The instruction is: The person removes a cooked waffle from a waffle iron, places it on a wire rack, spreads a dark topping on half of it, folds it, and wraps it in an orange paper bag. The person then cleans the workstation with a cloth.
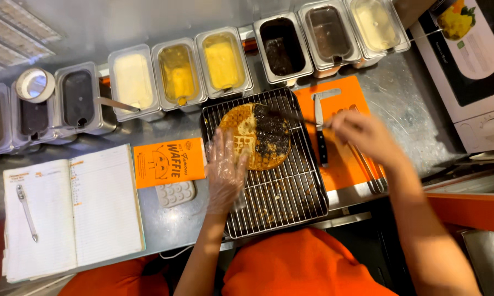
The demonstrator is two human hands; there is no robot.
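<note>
The gloved left hand (225, 167) lies spread flat on the waffle (255, 136), steadying it on the wire rack (280, 192). The right hand (362, 134) pinches a spreader (291, 116), blurred, over the waffle's dark-coated half.

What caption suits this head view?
Gloved left hand steadies a round waffle on a wire rack while the right hand spreads dark topping.

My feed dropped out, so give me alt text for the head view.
A left hand in a clear plastic glove steadies a round golden waffle on a metal wire rack, while the bare right hand, blurred, spreads dark topping across its right half. Steel tubs of fillings line the counter behind; a black-handled knife lies on an orange cutting board.
</note>
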